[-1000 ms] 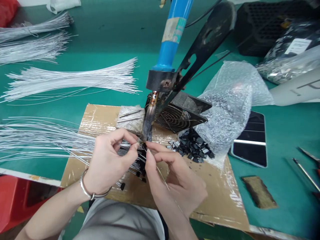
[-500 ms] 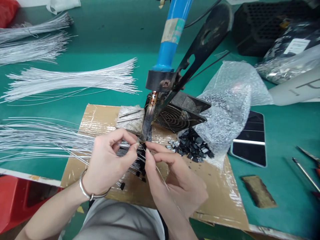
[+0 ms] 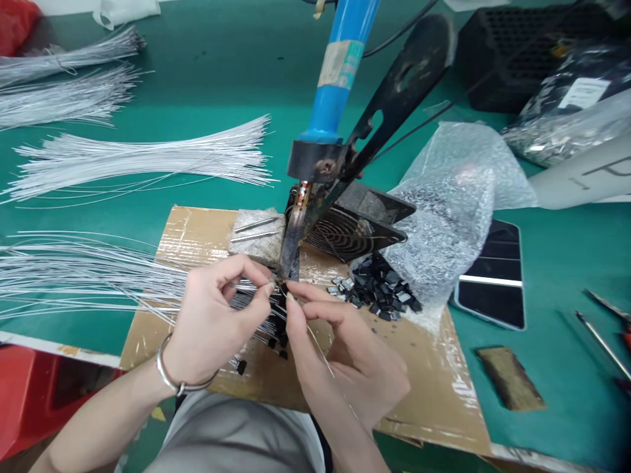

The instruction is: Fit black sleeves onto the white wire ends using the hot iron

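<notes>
A soldering iron (image 3: 340, 79) with a blue handle is clamped on a black stand (image 3: 409, 72), tip down. My left hand (image 3: 217, 322) pinches a small piece just at the iron's tip; fingertips hide most of it. Close on the other side, my right hand (image 3: 345, 355) is closed on a thin wire (image 3: 320, 351), which runs back across the palm towards the wrist. Beneath and left of my hands lie long white wires (image 3: 123, 276), several with small black ends (image 3: 240, 366). The two hands' fingertips nearly meet below the tip.
Behind the iron sits a black fan (image 3: 340, 230). Small black squares (image 3: 382, 286) spill beside a bubble-wrap bag (image 3: 444, 203) on the cardboard (image 3: 424, 381). A phone (image 3: 493, 276), a brown pad (image 3: 511, 378) and tools (image 3: 604, 341) lie right. More wire bundles (image 3: 148, 157) lie left.
</notes>
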`<action>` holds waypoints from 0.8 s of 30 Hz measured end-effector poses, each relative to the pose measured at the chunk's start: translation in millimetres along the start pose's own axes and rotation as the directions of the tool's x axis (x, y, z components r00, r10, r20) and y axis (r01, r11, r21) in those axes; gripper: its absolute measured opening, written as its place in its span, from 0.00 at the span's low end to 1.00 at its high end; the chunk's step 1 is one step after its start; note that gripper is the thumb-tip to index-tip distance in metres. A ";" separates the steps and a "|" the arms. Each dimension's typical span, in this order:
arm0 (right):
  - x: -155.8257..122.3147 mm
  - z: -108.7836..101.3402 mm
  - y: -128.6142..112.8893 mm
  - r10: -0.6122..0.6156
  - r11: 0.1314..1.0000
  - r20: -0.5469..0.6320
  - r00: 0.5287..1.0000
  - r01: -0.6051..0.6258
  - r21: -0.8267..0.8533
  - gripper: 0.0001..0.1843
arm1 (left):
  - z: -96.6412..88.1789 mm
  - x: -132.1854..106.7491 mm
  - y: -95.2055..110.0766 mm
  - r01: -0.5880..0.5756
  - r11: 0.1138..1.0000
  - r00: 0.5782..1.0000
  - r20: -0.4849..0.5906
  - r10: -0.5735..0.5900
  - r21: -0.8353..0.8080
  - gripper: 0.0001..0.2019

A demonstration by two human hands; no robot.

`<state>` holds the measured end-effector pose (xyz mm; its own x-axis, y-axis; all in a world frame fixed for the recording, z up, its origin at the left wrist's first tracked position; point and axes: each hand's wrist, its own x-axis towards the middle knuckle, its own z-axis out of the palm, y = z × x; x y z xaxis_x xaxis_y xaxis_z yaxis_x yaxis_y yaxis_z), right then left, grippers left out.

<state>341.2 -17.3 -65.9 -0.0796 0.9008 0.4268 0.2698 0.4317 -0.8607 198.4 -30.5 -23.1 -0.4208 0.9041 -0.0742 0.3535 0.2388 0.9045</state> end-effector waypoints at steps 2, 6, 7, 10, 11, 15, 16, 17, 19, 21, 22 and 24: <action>-0.3 -0.1 -0.3 0.006 1.000 -0.004 1.000 -0.006 0.014 0.10 | -0.1 0.4 -0.1 -0.008 1.000 1.000 0.001 0.008 0.003 0.05; 0.6 0.2 -0.2 -0.010 1.000 -0.004 1.000 0.010 0.014 0.09 | -0.4 0.7 -1.4 -0.007 1.000 1.000 0.001 0.007 -0.003 0.05; 0.9 0.4 0.0 -0.014 1.000 0.002 1.000 0.014 0.013 0.09 | -0.5 0.7 -1.8 -0.003 1.000 1.000 0.002 0.003 -0.003 0.05; 0.7 0.9 0.5 -0.003 1.000 0.004 1.000 0.003 0.015 0.09 | -0.3 1.2 -2.8 0.000 1.000 1.000 0.004 0.000 0.005 0.04; 0.4 1.1 0.7 0.002 1.000 0.002 1.000 -0.002 0.016 0.09 | -0.2 1.4 -3.0 -0.001 1.000 1.000 0.003 0.001 0.005 0.04; -1.0 1.5 1.5 0.002 1.000 -0.011 1.000 -0.002 0.027 0.10 | 0.2 1.2 -2.4 -0.010 1.000 1.000 0.007 0.010 -0.010 0.04; -1.0 1.6 1.6 -0.002 1.000 -0.012 1.000 0.002 0.031 0.10 | 0.3 0.9 -2.0 -0.015 1.000 1.000 0.010 0.016 -0.015 0.04; -1.0 1.6 1.6 -0.004 0.999 -0.013 1.000 0.004 0.035 0.10 | 0.4 0.7 -1.7 -0.022 1.000 1.000 0.011 0.022 -0.020 0.05; -0.8 1.6 1.7 -0.003 0.999 -0.014 1.000 0.004 0.041 0.10 | 0.4 0.4 -1.2 -0.026 0.999 1.000 0.014 0.026 -0.023 0.05; -0.7 1.6 1.8 -0.002 0.999 -0.013 1.000 0.003 0.046 0.10 | 0.2 0.3 -1.3 -0.022 1.000 1.000 0.012 0.022 -0.021 0.05; -0.8 1.6 1.9 -0.006 0.999 -0.015 1.000 0.006 0.043 0.10 | 0.0 0.4 -1.5 -0.018 1.000 1.000 0.011 0.018 -0.017 0.05; -1.1 1.7 2.0 -0.014 0.999 -0.021 1.000 0.014 0.037 0.10 | -0.4 0.5 -1.7 -0.014 1.000 1.000 0.013 0.014 -0.016 0.05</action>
<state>340.2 -17.4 -68.6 -0.0631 0.8937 0.4442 0.2331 0.4460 -0.8642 197.3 -30.6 -24.4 -0.4050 0.9118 -0.0670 0.3461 0.2208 0.9118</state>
